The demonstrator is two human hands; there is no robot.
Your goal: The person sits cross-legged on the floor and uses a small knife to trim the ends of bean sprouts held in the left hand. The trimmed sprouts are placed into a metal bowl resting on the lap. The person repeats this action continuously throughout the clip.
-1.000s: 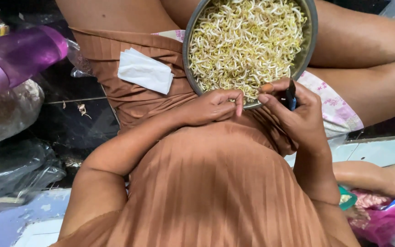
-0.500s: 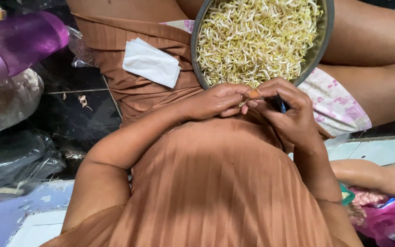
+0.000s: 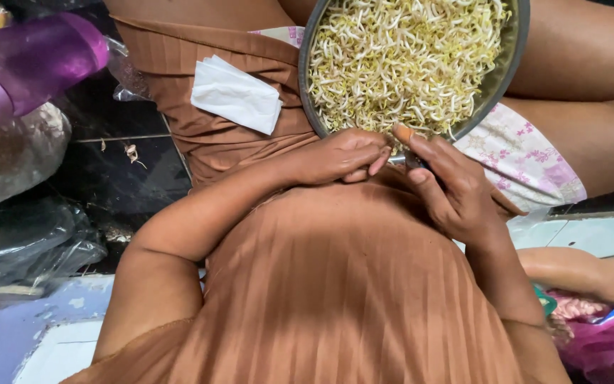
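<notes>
A round metal bowl (image 3: 514, 62) heaped with pale bean sprouts (image 3: 406, 64) rests on my lap. My left hand (image 3: 339, 156) lies at the bowl's near rim with its fingers curled together; I cannot make out anything between them. My right hand (image 3: 453, 188) sits just to the right, nearly touching the left fingertips. It is closed around a small dark-handled tool (image 3: 413, 161), most of which is hidden by the fingers. Both hands rest over my brown pleated dress (image 3: 335, 284).
A folded white tissue (image 3: 236, 96) lies on the dress left of the bowl. A purple bottle (image 3: 30, 64) and crumpled plastic bags (image 3: 23, 242) sit on the dark floor at left. Floral cloth (image 3: 527, 156) and a pink bag (image 3: 598, 341) are at right.
The view has shifted so the bowl sits higher and further right. Both hands stay at the bowl's near rim, and the right hand's fingers have stretched toward the left fingertips.
</notes>
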